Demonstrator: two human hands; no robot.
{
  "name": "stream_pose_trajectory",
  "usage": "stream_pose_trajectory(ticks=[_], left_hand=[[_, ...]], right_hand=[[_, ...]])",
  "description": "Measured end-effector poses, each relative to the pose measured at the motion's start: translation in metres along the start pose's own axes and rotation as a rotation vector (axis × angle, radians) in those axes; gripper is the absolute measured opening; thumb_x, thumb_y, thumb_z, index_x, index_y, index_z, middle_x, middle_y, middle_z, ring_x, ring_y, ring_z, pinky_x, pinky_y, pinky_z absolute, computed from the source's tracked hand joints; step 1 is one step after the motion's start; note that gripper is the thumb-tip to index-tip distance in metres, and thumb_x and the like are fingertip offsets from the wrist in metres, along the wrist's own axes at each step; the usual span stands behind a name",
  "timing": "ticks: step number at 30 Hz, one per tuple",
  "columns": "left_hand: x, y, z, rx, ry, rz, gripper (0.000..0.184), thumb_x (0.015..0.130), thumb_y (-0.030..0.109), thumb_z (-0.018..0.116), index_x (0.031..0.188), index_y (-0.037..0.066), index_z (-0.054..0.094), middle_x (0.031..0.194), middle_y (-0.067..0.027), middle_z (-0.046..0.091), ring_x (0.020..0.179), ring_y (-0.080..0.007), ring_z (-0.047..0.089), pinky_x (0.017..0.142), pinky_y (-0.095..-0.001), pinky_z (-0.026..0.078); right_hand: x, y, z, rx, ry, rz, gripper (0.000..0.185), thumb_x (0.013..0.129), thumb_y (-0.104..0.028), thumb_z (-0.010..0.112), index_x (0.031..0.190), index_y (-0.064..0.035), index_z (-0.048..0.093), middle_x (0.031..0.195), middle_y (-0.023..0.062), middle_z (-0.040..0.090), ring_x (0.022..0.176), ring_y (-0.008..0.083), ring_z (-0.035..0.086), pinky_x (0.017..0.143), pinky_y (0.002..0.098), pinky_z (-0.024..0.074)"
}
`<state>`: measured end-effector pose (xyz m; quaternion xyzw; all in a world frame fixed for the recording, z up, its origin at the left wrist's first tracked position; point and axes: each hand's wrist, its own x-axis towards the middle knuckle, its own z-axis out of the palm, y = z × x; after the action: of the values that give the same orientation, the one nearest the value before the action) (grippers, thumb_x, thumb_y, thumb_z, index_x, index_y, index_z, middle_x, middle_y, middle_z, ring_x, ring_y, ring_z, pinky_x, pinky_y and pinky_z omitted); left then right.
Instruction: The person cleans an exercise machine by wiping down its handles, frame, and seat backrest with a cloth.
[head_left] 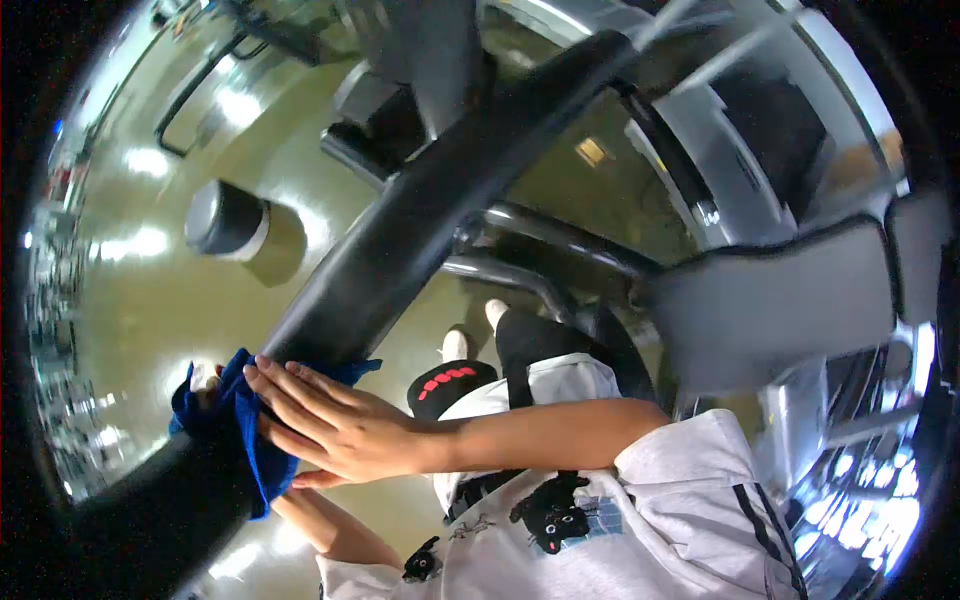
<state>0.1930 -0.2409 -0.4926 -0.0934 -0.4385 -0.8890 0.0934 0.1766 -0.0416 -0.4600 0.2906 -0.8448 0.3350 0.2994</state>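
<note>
A dark blue cloth (247, 420) is wrapped across a thick black padded beam (400, 235) that runs diagonally through the view. My right hand (345, 425) presses the cloth against the beam's near side, its fingers long and close together, curving with the surface. From below, my left hand (208, 388) reaches around the beam. Only its fingertips show at the far side, among folds of the cloth; the beam and cloth hide most of it. Both hands hold the cloth at the beam's lower left part.
Grey padded seats (780, 300) of a gym machine stand to the right. Black metal tubes (560, 240) run beneath the beam, near my feet. A black cylindrical object (228, 220) stands on the shiny floor (130, 290) at left. A black cap with red marks (450, 385) is near my waist.
</note>
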Motion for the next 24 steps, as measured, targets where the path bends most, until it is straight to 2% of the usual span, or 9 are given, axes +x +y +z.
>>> stream_pose_trajectory(ticks=[6,7,9,11,15,19,22,23,24], left_hand=[[-0.031,-0.026,0.008,0.075,0.132,0.173,0.072,0.084,0.053,0.048,0.137,0.006,0.036,0.136,-0.0144,0.043,0.123,-0.0317,0.041,0.107,-0.0479,0.029],[-0.006,-0.074,0.048,0.078,0.154,0.211,0.072,0.084,0.053,0.048,0.137,0.006,0.036,0.136,-0.0144,0.043,0.123,-0.0317,0.041,0.106,-0.0479,0.029],[-0.014,-0.078,0.023,0.098,0.224,0.287,0.071,0.084,0.053,0.048,0.137,0.006,0.036,0.136,-0.0144,0.043,0.123,-0.0317,0.042,0.106,-0.0479,0.029],[-0.009,-0.081,-0.004,0.140,0.289,0.347,0.071,0.084,0.053,0.048,0.137,0.006,0.037,0.136,-0.0144,0.043,0.123,-0.0317,0.042,0.106,-0.0479,0.029],[0.016,-0.082,-0.033,0.241,0.383,0.448,0.070,0.085,0.052,0.047,0.137,0.006,0.037,0.136,-0.0144,0.043,0.123,-0.0317,0.042,0.106,-0.0478,0.030],[0.007,-0.103,-0.011,0.306,0.478,0.561,0.069,0.085,0.052,0.047,0.136,0.006,0.037,0.136,-0.0144,0.044,0.122,-0.0317,0.043,0.106,-0.0478,0.030],[0.004,-0.122,0.034,0.377,0.496,0.634,0.069,0.085,0.051,0.047,0.136,0.006,0.037,0.136,-0.0144,0.044,0.122,-0.0317,0.043,0.106,-0.0477,0.031],[-0.009,-0.137,0.048,-0.280,0.070,0.417,0.060,0.088,0.047,0.044,0.133,0.007,0.043,0.132,-0.0138,0.048,0.119,-0.0289,0.047,0.103,-0.0447,0.036],[-0.022,-0.154,0.053,0.147,0.544,0.308,0.056,0.091,0.045,0.040,0.130,0.006,0.045,0.128,-0.0125,0.051,0.119,-0.0268,0.047,0.102,-0.0430,0.038]], right_hand=[[0.001,0.023,-0.020,-0.100,-0.154,-0.194,0.063,0.085,-0.054,0.042,0.118,-0.0002,0.048,0.143,0.0271,0.029,0.133,0.0389,0.029,0.111,0.0456,0.0187],[0.002,0.029,-0.018,-0.086,-0.171,-0.233,0.063,0.085,-0.054,0.042,0.118,-0.0002,0.048,0.143,0.0271,0.029,0.133,0.0389,0.029,0.111,0.0456,0.0187],[0.000,0.033,-0.012,-0.085,-0.040,-0.271,0.064,0.081,-0.055,0.045,0.108,0.0022,0.055,0.140,0.0296,0.032,0.132,0.0435,0.028,0.111,0.0504,0.0163],[-0.002,0.043,-0.014,-0.111,-0.109,-0.302,0.066,0.082,-0.055,0.046,0.118,0.0007,0.050,0.137,0.0289,0.036,0.128,0.0420,0.035,0.108,0.0487,0.0235],[-0.006,0.075,-0.019,-0.039,-0.102,-0.270,0.074,0.077,-0.053,0.053,0.121,0.0062,0.047,0.131,0.0323,0.039,0.127,0.0462,0.034,0.108,0.0520,0.0240],[-0.012,0.094,-0.025,-0.071,-0.048,-0.323,0.079,0.075,-0.055,0.054,0.122,0.0086,0.046,0.132,0.0339,0.037,0.128,0.0470,0.031,0.108,0.0527,0.0235],[-0.019,0.117,-0.038,-0.057,-0.058,-0.345,0.083,0.067,-0.052,0.065,0.122,0.0079,0.045,0.136,0.0327,0.034,0.131,0.0455,0.028,0.107,0.0525,0.0253],[-0.020,0.122,-0.041,-0.033,-0.051,-0.349,0.085,0.065,-0.049,0.068,0.122,0.0076,0.044,0.137,0.0324,0.032,0.131,0.0449,0.028,0.106,0.0525,0.0255],[-0.022,0.126,-0.047,-0.022,-0.074,-0.351,0.086,0.062,-0.045,0.071,0.123,0.0074,0.043,0.138,0.0319,0.030,0.132,0.0444,0.027,0.106,0.0526,0.0257]])
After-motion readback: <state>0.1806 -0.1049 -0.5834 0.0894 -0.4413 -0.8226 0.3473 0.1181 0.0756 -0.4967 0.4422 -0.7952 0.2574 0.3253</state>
